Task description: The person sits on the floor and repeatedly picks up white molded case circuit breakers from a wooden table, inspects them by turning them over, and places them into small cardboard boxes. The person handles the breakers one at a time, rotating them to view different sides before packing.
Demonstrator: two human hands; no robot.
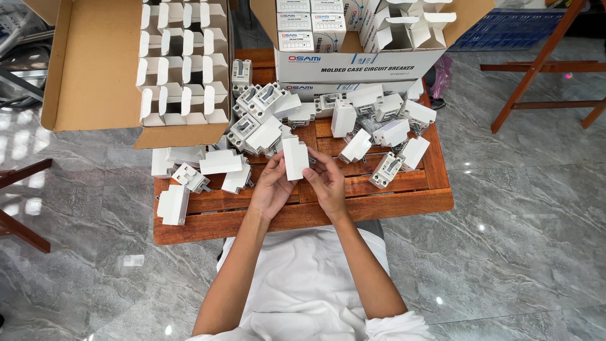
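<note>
A small white carton [295,158] is held upright just above the near middle of the slatted wooden table [379,205], pinched between both hands. It is gripped on its left side by the curled fingers of the left hand [271,188] and on its right side and lower edge by the fingers of the right hand [326,182], so that both sets of fingers are closed on it. From its thin cardboard walls and plain rectangular shape, it is judged to be light and fairly stiff along its edges but easily dented on its broad faces; whether it is filled cannot be told, and a filled one would feel noticeably heavier. The smooth card is likely to be a little slippery, so a hold across the narrow sides near the corners is judged safer than pressure on the flat front. Beyond it, loose white switch units with grey levers [386,170] and more white cartons [221,161] are scattered across the table, some touching one another. At the far left an open brown cardboard box [95,69] packed with open-flapped white cartons is seen, and at the far right a second printed shipping box [353,63] stands. Grey marble-patterned floor [524,221] lies around the table.
</note>
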